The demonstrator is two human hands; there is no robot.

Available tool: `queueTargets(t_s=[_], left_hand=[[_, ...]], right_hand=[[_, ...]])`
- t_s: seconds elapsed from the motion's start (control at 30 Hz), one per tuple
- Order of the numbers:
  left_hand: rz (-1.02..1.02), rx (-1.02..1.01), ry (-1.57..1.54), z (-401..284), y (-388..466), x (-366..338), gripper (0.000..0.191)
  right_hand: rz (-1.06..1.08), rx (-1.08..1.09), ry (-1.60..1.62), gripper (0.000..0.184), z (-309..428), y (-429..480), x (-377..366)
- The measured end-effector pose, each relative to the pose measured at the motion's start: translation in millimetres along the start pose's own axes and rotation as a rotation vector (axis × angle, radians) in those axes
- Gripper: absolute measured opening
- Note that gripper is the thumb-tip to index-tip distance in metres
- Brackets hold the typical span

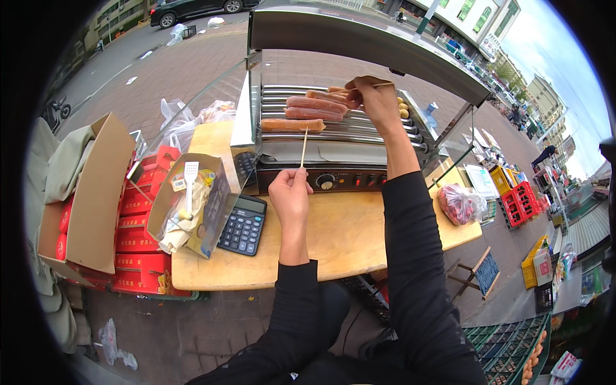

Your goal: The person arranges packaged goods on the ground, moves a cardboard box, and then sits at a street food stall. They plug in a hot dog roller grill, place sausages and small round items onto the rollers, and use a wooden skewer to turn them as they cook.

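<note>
My left hand (291, 195) pinches a thin wooden skewer (304, 149) that points away from me. Its tip overlaps the near side of an orange-brown sausage (291, 125) on the roller grill (356, 129); I cannot tell whether it touches. My right hand (378, 101) reaches under the grill's hood and grips another wooden stick (382, 84) over the far rollers. Two pinkish sausages (315, 108) lie side by side in the middle. Behind them, browner sausages (332, 96) are partly hidden by my right fingers. Several small yellow balls (403, 108) sit at the right end of the rollers.
Glass side panels (207, 96) and a metal hood (361, 41) frame the grill. On the wooden table (337, 236) lie a calculator (243, 225), an open box (211, 211) with a white slotted spatula (190, 183), and a bag of red items (459, 204). Red cartons (137, 233) stand left.
</note>
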State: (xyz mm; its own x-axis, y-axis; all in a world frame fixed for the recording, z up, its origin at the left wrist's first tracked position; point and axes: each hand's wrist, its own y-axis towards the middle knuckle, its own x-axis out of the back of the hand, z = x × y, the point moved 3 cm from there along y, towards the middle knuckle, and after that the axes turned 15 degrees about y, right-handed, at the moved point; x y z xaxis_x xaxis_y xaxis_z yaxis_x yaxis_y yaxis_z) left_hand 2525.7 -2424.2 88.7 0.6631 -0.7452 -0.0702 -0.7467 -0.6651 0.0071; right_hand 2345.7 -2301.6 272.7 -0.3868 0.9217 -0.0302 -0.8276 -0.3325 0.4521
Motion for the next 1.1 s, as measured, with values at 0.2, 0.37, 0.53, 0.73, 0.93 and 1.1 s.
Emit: queueTargets(t_s=[0.2, 0.37, 0.53, 0.73, 0.93, 1.1], left_hand=[[0.023, 0.002, -0.093, -1.4, -7.0, -11.1, 0.022], [0.049, 0.004, -0.087, 5.0, -10.6, -16.7, 0.021], [0.043, 0.023, -0.037, -10.6, -15.2, -11.9, 0.021], [-0.162, -0.489, 0.491, -88.9, 10.2, -19.9, 0.02], [-0.246, -0.595, 0.984, -131.5, 46.8, -17.8, 0.026], [-0.189, -0.516, 1.142, -141.3, 67.9, -9.2, 0.026]], right_hand=[[-0.26, 0.018, -0.348, 0.035, -15.0, 12.9, 49.1], [-0.542, 0.153, -0.45, 0.039, -38.7, 17.0, 72.2], [-0.317, 0.217, -0.802, 0.017, -59.1, 21.5, 78.0], [-0.452, -0.059, -0.086, 0.034, -62.8, -14.9, 60.6], [-0.338, 0.063, -0.12, 0.029, -49.9, -48.8, 33.8], [-0.339, 0.05, -0.117, 0.027, -50.2, -52.1, 32.0]])
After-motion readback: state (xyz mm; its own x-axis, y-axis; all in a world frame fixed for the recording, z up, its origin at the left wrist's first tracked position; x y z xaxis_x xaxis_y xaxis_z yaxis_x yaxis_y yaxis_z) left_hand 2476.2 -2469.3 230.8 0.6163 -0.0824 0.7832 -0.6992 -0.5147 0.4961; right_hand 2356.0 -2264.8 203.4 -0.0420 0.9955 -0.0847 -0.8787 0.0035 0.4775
